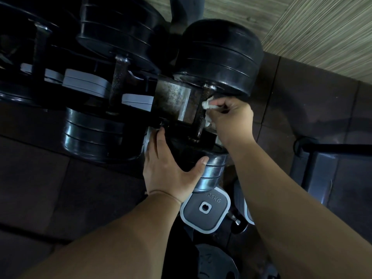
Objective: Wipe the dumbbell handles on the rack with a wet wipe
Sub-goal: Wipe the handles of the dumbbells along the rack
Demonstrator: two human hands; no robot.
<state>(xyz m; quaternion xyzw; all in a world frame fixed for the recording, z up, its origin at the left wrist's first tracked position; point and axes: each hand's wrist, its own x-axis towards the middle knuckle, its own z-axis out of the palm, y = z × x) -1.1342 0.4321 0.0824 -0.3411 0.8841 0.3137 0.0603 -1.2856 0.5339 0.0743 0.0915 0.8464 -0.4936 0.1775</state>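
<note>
Reaching past a small grey weight plate [205,210] stored low in the foreground, a person lays the left hand [171,170] over the near head of a black dumbbell [215,168]. The palm is down, the fingers spread and fairly straight along one side, and the thumb is splayed across the other.

Just beyond, the right hand [231,115], its wrist bent inward, has its fingers bunched around a crumpled white wipe [208,104] and presses it to the right side of the handle [201,121], close to the far head. The dumbbell lies at the end of the rack [173,99], its handle running away from the camera.

The weight looks heavy enough to stay put under a bracing palm. The speckled steel bar appears stiff and rough, likely to snag a wipe that is soft, limp and damp. The wipe would probably work best folded round the bar and drawn along it.

Farther off sit a neighbouring dumbbell [116,83] and a strip of wood-grain floor [302,27].
</note>
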